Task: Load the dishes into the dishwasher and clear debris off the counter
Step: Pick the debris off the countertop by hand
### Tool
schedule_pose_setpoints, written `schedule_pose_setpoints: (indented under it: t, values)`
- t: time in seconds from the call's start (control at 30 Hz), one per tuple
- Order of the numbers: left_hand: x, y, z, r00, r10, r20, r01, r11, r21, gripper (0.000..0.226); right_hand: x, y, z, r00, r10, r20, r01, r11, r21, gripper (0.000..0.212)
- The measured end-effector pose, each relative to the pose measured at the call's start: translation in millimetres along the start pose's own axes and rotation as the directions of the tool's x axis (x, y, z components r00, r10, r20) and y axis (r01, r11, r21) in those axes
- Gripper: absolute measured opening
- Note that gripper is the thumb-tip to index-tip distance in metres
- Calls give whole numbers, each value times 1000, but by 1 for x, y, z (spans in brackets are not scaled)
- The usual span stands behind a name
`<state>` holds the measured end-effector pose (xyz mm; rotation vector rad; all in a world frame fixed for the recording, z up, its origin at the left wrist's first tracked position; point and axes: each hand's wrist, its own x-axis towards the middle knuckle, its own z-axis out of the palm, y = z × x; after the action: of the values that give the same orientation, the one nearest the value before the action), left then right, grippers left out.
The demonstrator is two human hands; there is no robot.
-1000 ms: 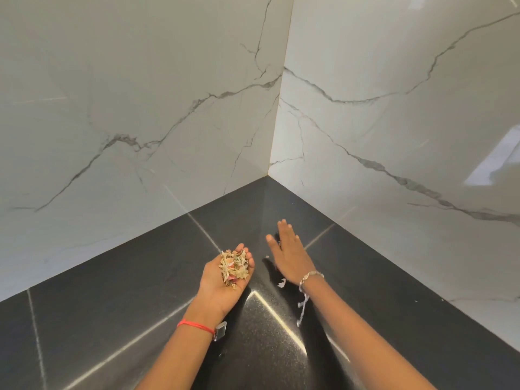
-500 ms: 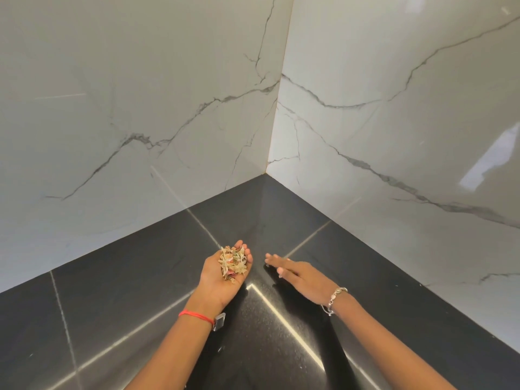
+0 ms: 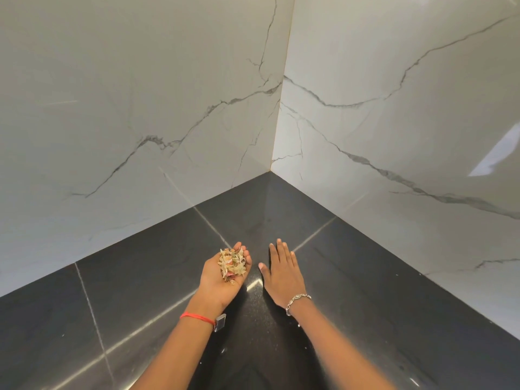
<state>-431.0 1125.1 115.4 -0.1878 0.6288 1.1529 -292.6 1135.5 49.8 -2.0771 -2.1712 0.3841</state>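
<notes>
A polished black stone counter (image 3: 135, 277) with pale seams runs into the corner (image 3: 271, 170) where two glossy white grey-veined marble wall panels (image 3: 140, 94) meet. Nearer the viewer than that corner and a little to its left, the left hand (image 3: 218, 280) lies palm-up above the counter, its fingers bent loosely up round a small pile of dry beige and orange debris scraps (image 3: 232, 263). Just right of it, and likewise short of the corner, the right hand (image 3: 282, 273) lies palm-down with fingers straight and close together, holding nothing.
</notes>
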Motion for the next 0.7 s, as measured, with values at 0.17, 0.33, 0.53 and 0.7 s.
schedule_pose_setpoints:
  t: [0.17, 0.33, 0.53, 0.7]
  values:
    - [-6, 0, -3, 1000, -7, -4, 7, 1000, 13, 36, -14, 11, -13, 987, -156, 25, 155, 988, 17, 52]
    - [-14, -2, -5, 1000, -12, 3, 11, 1000, 22, 38, -21, 13, -22, 991, -131, -33, 130, 991, -33, 41]
    - [-17, -3, -10, 1000, -11, -6, 11, 1000, 10, 38, -17, -3, -39, 995, -67, -72, 57, 990, -131, 20]
    - [-14, -8, -12, 1000, -19, -23, 19, 1000, 20, 37, -7, -14, -46, 999, -34, 9, 35, 988, -154, 38]
